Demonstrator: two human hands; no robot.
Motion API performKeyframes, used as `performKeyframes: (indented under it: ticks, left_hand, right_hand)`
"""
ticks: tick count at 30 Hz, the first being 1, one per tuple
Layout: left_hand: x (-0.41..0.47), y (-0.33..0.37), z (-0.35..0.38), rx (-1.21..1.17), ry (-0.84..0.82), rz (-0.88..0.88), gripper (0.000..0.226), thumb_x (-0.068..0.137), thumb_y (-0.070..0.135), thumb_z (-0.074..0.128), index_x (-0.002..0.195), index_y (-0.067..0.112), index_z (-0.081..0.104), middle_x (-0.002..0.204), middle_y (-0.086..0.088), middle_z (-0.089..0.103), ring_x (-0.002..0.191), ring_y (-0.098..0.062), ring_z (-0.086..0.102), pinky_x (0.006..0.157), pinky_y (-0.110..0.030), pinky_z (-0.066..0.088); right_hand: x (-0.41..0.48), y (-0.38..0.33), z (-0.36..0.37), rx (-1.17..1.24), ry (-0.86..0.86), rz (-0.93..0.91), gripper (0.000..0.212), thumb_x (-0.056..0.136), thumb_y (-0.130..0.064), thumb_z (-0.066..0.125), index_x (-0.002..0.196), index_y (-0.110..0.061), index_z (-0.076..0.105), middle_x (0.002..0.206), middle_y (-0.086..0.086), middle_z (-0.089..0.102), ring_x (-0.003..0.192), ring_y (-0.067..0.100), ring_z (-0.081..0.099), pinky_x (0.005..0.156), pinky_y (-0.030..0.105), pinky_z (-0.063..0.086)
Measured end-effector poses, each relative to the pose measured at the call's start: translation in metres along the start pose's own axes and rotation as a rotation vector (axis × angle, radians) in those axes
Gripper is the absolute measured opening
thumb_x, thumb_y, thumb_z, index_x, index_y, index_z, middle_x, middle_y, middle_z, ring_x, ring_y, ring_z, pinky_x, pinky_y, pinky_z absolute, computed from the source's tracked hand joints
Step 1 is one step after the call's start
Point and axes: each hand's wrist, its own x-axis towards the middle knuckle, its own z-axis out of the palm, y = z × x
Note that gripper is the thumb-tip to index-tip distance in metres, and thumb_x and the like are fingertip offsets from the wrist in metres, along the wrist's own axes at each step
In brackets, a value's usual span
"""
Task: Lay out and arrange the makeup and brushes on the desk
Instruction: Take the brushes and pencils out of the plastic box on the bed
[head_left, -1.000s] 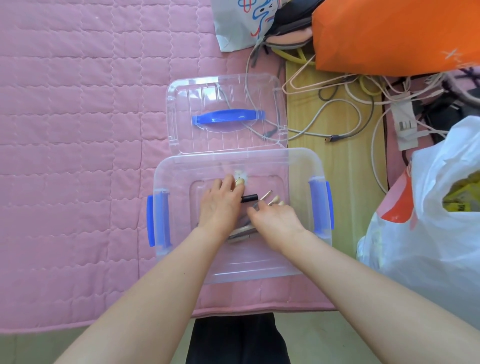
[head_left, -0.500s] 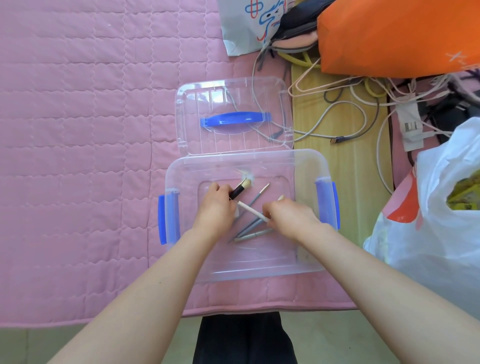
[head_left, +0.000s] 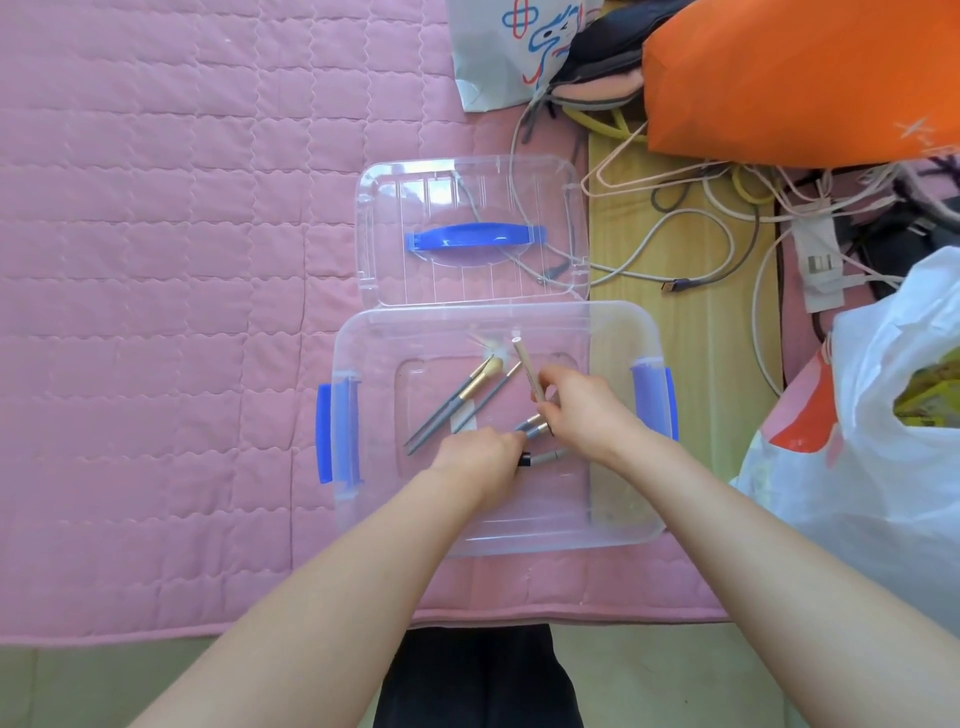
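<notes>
Both hands are down inside the clear box (head_left: 467, 545), close together, and the job looks to be at the gathering stage: nothing is laid out on the tabletop (head_left: 691, 338) yet. The right hand (head_left: 587, 410) pinches a pale pencil (head_left: 527, 371), its tip pointing away toward the far wall of the box. The left hand (head_left: 480, 457) is curled around the grey-handled brushes (head_left: 535, 428). A black-tipped pen (head_left: 543, 457) pokes out just beside it, though I can't tell whether the hand holds that too. Two brushes (head_left: 457, 400) lie loose and side by side on the box floor.

Next, I'd guess, the handful gets lifted clear of the rim and set down on the quilted pink mat (head_left: 156, 260) to the left, which offers open room. The lid (head_left: 467, 234) lies just behind the box. On the right, cables (head_left: 701, 244), an orange bag (head_left: 805, 78) and a white plastic bag (head_left: 893, 415) crowd that side, so it would be awkward for arranging.
</notes>
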Motion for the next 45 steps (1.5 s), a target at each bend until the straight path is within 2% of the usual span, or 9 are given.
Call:
performKeyframes:
  ticks: [4,7,12,17,24,30,34,39,45]
  left_hand:
    - [0.008,0.008,-0.001,0.162,-0.04,-0.019,0.032,0.094,0.002,0.039,0.122,0.01,0.051,0.12,-0.011,0.057,0.108,-0.033,0.058,0.077,-0.037,0.045]
    - [0.012,0.003,-0.002,0.1,-0.122,-0.032,0.03,0.095,0.006,0.042,0.123,0.01,0.051,0.122,-0.011,0.055,0.111,-0.032,0.056,0.08,-0.038,0.045]
    - [0.006,-0.007,-0.01,-0.057,-0.244,0.083,0.022,0.097,0.027,0.048,0.106,0.008,0.057,0.108,-0.013,0.061,0.086,-0.027,0.051,0.075,-0.033,0.042]
    - [-0.014,-0.01,-0.026,-0.135,-0.242,0.161,0.017,0.097,0.03,0.048,0.091,0.014,0.05,0.097,-0.009,0.051,0.086,-0.026,0.049,0.082,-0.037,0.044]
    - [-0.053,-0.019,-0.044,-0.48,-0.092,0.069,0.015,0.099,0.026,0.043,0.089,0.017,0.05,0.094,-0.001,0.063,0.089,-0.022,0.061,0.082,-0.034,0.048]
    - [-0.102,-0.012,-0.042,-0.794,0.101,-0.016,0.014,0.099,0.017,0.045,0.105,0.018,0.057,0.069,0.002,0.055,0.065,-0.017,0.054,0.077,-0.037,0.052]
    - [-0.144,0.003,-0.044,-0.989,0.198,-0.146,0.014,0.098,0.014,0.045,0.103,0.011,0.058,0.073,-0.003,0.059,0.063,-0.018,0.054,0.065,-0.031,0.051]
    - [-0.199,0.033,-0.046,-1.266,0.339,-0.208,0.011,0.097,0.011,0.045,0.102,0.007,0.053,0.088,-0.003,0.071,0.058,-0.014,0.057,0.062,-0.03,0.053]
    - [-0.265,0.086,-0.051,-1.834,0.557,-0.249,0.017,0.097,0.008,0.048,0.113,0.007,0.055,0.085,-0.007,0.067,0.062,-0.017,0.06,0.063,-0.029,0.052]
  right_hand:
    - [-0.001,0.0,-0.001,0.061,0.003,0.012,0.016,0.093,-0.013,0.049,0.101,-0.011,0.062,0.083,0.001,0.055,0.078,0.025,0.051,0.066,0.025,0.037]
    - [-0.002,0.0,-0.001,0.117,-0.031,0.007,0.009,0.092,-0.016,0.053,0.091,-0.016,0.062,0.072,-0.002,0.055,0.073,0.022,0.055,0.063,0.024,0.038]
    - [-0.005,-0.003,-0.005,0.157,-0.084,0.003,0.012,0.093,-0.026,0.055,0.083,-0.019,0.057,0.066,-0.002,0.058,0.062,0.021,0.059,0.051,0.016,0.042]
    - [-0.013,-0.012,-0.014,0.204,-0.082,-0.016,0.018,0.091,-0.033,0.055,0.076,-0.023,0.056,0.066,0.0,0.06,0.056,0.016,0.059,0.049,0.016,0.037]
    - [-0.044,-0.026,-0.029,0.294,-0.135,-0.093,0.018,0.09,-0.031,0.053,0.078,-0.019,0.059,0.056,0.002,0.064,0.048,0.003,0.053,0.045,0.014,0.033]
    - [-0.089,-0.036,-0.063,0.485,-0.123,-0.1,0.02,0.092,-0.025,0.052,0.088,-0.006,0.059,0.059,0.009,0.063,0.049,0.011,0.051,0.048,0.026,0.034]
    - [-0.127,-0.04,-0.09,0.543,-0.126,-0.116,0.02,0.095,-0.024,0.052,0.093,-0.005,0.055,0.064,-0.002,0.06,0.056,0.015,0.06,0.048,0.025,0.036]
    - [-0.175,-0.05,-0.114,0.631,-0.163,-0.123,0.016,0.094,-0.025,0.054,0.09,-0.009,0.054,0.072,0.006,0.058,0.061,0.02,0.062,0.05,0.026,0.036]
    - [-0.236,-0.067,-0.121,0.83,-0.24,-0.053,0.015,0.096,-0.027,0.053,0.085,-0.016,0.055,0.076,0.01,0.062,0.061,0.017,0.061,0.049,0.024,0.039]
